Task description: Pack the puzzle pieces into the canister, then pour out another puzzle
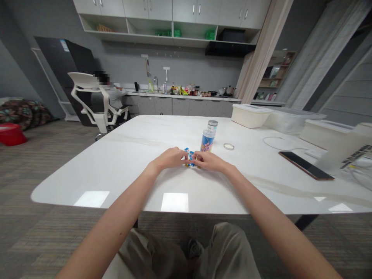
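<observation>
My left hand and my right hand meet over the white table, and both pinch a small blue, white and yellow block model between their fingertips. The model rests on or just above the tabletop; its lower part is hidden by my fingers. Just behind my right hand stands a clear cylindrical jar with a blue picture label. A small round lid ring lies to the right of the jar.
A dark phone lies at the right, near a white cable. White and clear lidded boxes stand at the far right edge. A person sits in a white chair by the kitchen counter behind.
</observation>
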A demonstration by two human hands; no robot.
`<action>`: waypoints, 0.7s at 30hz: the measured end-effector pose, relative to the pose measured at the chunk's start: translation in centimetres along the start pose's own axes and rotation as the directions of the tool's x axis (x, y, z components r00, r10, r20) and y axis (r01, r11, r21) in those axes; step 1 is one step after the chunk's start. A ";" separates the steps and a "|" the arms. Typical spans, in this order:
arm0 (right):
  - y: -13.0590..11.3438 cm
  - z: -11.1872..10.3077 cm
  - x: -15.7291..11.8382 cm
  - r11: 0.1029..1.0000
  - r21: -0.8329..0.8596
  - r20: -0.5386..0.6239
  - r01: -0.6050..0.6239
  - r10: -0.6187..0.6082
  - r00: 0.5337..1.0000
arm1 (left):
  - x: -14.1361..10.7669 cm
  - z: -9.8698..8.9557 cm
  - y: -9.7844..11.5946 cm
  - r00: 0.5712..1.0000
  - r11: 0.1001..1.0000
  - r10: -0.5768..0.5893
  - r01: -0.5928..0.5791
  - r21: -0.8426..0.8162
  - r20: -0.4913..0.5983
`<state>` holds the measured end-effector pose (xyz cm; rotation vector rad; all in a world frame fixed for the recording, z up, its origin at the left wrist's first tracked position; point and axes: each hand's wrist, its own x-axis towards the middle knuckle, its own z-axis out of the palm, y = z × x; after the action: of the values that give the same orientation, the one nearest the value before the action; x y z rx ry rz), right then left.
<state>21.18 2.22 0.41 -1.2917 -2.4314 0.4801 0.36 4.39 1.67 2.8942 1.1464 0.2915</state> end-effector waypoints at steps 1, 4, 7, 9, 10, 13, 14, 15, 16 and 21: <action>-0.1 0.0 0.0 1.000 0.018 -0.012 -0.015 0.015 1.000 | 0.1 0.0 0.2 1.000 1.000 0.005 -0.005 -0.011 -0.026; -0.3 0.1 0.1 0.997 0.075 -0.026 0.005 -0.003 1.000 | 0.3 0.2 0.6 0.995 1.000 0.012 -0.014 -0.017 -0.098; -0.3 0.3 0.4 0.997 0.052 -0.056 0.062 -0.059 0.997 | 0.3 0.3 0.6 0.994 1.000 0.012 -0.013 -0.012 -0.108; -0.1 0.2 0.6 0.997 0.019 -0.160 0.080 -0.076 0.984 | 0.3 0.3 0.4 0.996 1.000 0.001 -0.001 -0.002 -0.089; 0.0 0.0 0.7 0.996 0.009 -0.251 0.085 -0.080 0.965 | 0.2 0.3 0.3 0.997 1.000 -0.001 0.001 0.007 -0.080; 0.5 -1.1 0.5 0.998 -0.008 -0.596 0.066 -0.058 0.801 | 0.1 0.2 0.0 0.998 0.999 0.020 -0.018 0.039 -0.055; 0.7 -1.6 0.4 0.999 -0.007 -0.695 0.042 -0.035 0.719 | 0.1 0.2 0.0 0.998 0.999 0.031 -0.029 0.045 -0.048; 0.9 -2.0 0.3 1.000 0.001 -0.769 0.011 -0.006 0.639 | 0.1 0.2 -0.1 0.998 0.998 0.039 -0.037 0.047 -0.042; 1.1 -2.4 0.2 1.000 0.016 -0.822 -0.017 0.023 0.569 | 0.1 0.2 -0.1 0.998 0.998 0.042 -0.040 0.049 -0.035; 2.2 -3.3 0.3 0.995 0.074 -0.879 -0.070 0.098 0.466 | 0.1 0.3 0.1 0.998 0.997 0.056 -0.056 0.061 -0.009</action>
<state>24.10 4.08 2.35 -1.2045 -1.4459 -0.1613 0.53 4.42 1.41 2.9848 1.0956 0.2781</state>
